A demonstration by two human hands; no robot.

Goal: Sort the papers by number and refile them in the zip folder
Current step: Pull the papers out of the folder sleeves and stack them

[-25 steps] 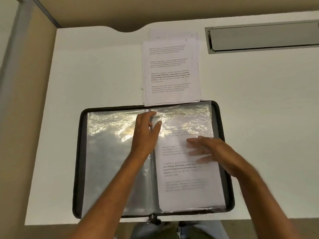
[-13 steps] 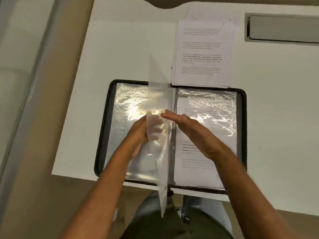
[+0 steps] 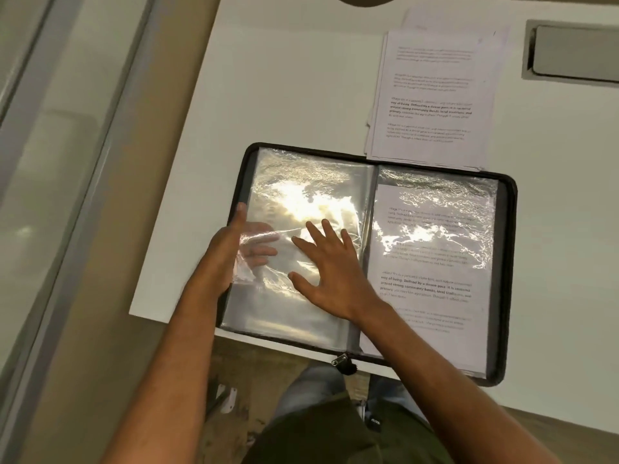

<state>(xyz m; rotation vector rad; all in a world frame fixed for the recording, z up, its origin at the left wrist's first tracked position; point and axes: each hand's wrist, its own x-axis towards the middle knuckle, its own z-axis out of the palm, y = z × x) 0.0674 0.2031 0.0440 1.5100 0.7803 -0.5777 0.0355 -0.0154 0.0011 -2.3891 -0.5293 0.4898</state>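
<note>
Crinkled clear sleeve (image 3: pixel 268 272) pressed flat by spread right hand (image 3: pixel 330 269); left hand (image 3: pixel 231 249) slipped under its 9 o'clock edge, fingers straight. Zip folder (image 3: pixel 507 262) open on table (image 3: pixel 284 95); papers (image 3: pixel 432 95) stacked at 12 o'clock. Risk: sleeve creasing or tearing under uneven pressure.

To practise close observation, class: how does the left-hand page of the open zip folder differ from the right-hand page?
The left-hand page is an empty clear sleeve; the right-hand page holds a printed sheet. Both hands are at the left-hand page, the right hand flat on it and the left hand with fingers under a sleeve; nothing touches the right-hand page. Both are glossy plastic catching glare.
</note>
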